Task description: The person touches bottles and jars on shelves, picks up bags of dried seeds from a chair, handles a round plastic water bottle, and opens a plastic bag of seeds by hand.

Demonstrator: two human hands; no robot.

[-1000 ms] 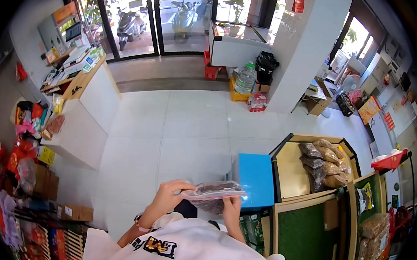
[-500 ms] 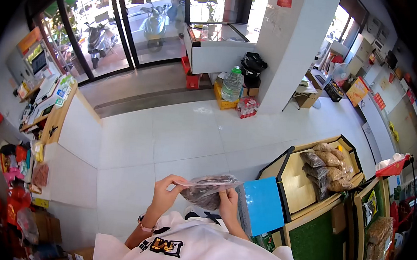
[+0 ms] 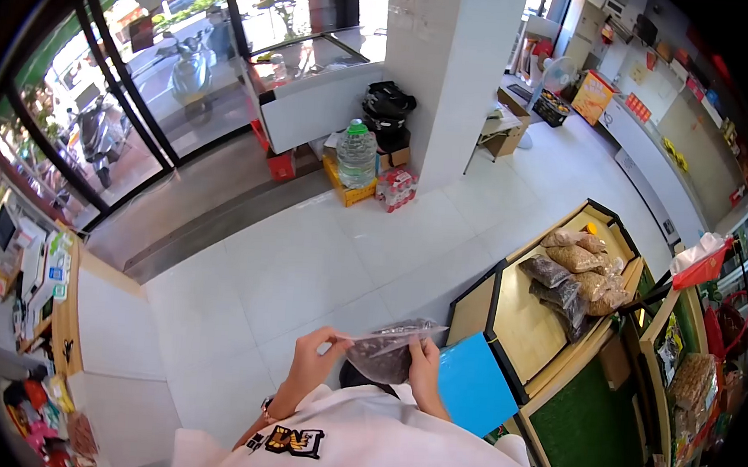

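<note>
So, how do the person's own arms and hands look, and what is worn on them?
Both hands, the left hand and the right hand, are bare, with no gloves. The forearms are uncovered. A thin wristband or watch sits on the left wrist. The white top bears a black-and-yellow print.

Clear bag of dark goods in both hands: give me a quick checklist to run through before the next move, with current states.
1. Left hand pinches the clear bag at its top edge: ok.
2. Right hand grips the bag's other side: ok.
3. Bag top sealed: cannot tell.
4. Contents settled low in bag, none spilled: ok.
5. Blue surface beside the right hand bare: ok.
6. Wooden tray has bare space beside its packed bags: ok.
</note>
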